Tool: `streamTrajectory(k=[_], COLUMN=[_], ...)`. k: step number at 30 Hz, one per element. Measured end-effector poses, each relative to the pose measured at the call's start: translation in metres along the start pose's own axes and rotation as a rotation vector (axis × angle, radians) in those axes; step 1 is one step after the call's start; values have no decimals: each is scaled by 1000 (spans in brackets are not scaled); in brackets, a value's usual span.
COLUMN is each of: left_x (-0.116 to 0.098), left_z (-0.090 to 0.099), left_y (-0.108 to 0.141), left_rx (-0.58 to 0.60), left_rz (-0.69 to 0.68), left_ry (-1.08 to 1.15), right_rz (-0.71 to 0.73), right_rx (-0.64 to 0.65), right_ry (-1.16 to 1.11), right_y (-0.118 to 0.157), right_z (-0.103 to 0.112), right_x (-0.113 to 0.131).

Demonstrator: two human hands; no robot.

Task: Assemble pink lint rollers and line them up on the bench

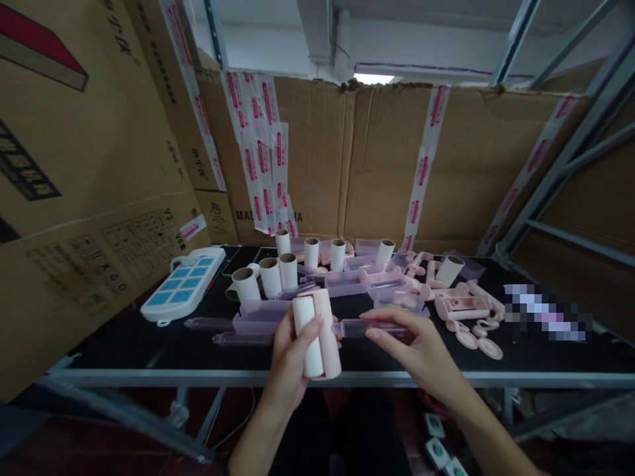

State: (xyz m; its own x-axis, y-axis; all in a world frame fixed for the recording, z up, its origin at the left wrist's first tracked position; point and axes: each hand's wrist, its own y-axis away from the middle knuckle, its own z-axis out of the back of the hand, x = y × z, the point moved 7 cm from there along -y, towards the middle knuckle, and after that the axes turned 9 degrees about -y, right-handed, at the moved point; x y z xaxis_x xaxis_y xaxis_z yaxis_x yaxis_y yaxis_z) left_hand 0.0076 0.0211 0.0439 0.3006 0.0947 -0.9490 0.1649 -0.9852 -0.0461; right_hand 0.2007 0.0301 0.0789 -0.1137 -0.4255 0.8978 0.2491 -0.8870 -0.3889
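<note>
Near the front edge of the black tabletop [173, 356], our left hand [289, 354] wraps around a pink holder [329, 340] and its white roll [306, 340], apparently to steady them; our right hand [419, 337] pinches a translucent tube [354, 328] lengthwise, seemingly so its tip faces the holder's side.

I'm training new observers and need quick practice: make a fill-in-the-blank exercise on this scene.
The left hand grips a pink part and a cylinder coloured ____.
A translucent piece is in the person's ____ hand.
The power strip lies toward the table's ____ end.
The panel behind is made of ____.

Missing words: white; right; left; cardboard.
</note>
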Motion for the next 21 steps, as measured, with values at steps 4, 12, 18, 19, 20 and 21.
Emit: streamTrajectory(k=[4, 12, 18, 19, 20, 21], left_x=[-6, -16, -18, -17, -17, -17], left_z=[-1, -2, -3, -3, -3, -3], left_y=[5, 9, 15, 16, 17, 18], left_rx=[-24, 9, 38, 48, 52, 49], left_rz=[-2, -22, 12, 32, 48, 58], left_ry=[4, -17, 12, 15, 15, 13], right_rz=[-12, 47, 160, 174, 185, 194], right_rx=[19, 30, 94, 102, 104, 102], right_ry=[-20, 18, 125, 133, 139, 143], right_y=[-1, 1, 5, 6, 6, 7], right_z=[1, -2, -3, -3, -3, -2], right_x=[3, 15, 34, 37, 40, 42])
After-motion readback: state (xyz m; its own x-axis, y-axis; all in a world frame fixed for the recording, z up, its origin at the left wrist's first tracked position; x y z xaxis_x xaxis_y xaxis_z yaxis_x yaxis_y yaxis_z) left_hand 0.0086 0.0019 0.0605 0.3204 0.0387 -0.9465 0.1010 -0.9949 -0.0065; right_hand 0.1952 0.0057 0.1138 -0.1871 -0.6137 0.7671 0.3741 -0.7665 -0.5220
